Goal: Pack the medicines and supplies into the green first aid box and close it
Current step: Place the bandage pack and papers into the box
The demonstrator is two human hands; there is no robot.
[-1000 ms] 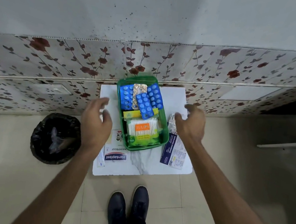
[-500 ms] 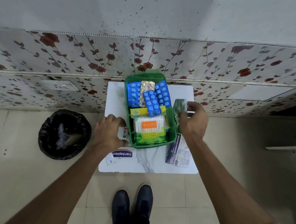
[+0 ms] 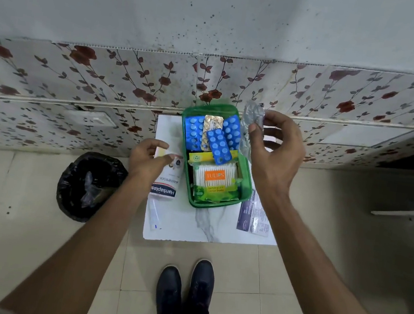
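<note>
The open green first aid box (image 3: 246, 188) stands on a white board (image 3: 192, 223) on the floor. Inside lie blue pill strips (image 3: 217, 146), a gold strip (image 3: 213, 123) and a pack of Tulips cotton swabs (image 3: 215, 177). My right hand (image 3: 275, 150) is raised over the box's right side, pinching a silver blister strip (image 3: 250, 120) upright. My left hand (image 3: 147, 162) grips the top of the white Hansaplast packet (image 3: 167, 183), lifting one end just left of the box.
A dark blue and white dressing packet (image 3: 253, 213) lies on the board right of the box. A thin white strip (image 3: 154, 216) lies near the board's left edge. A black-lined bin (image 3: 86, 183) stands at left. My shoes (image 3: 183, 285) are below; a floral wall is behind.
My right hand picked the silver strip up from beside the box and raised it. My left hand closed on the Hansaplast packet and began lifting it.
</note>
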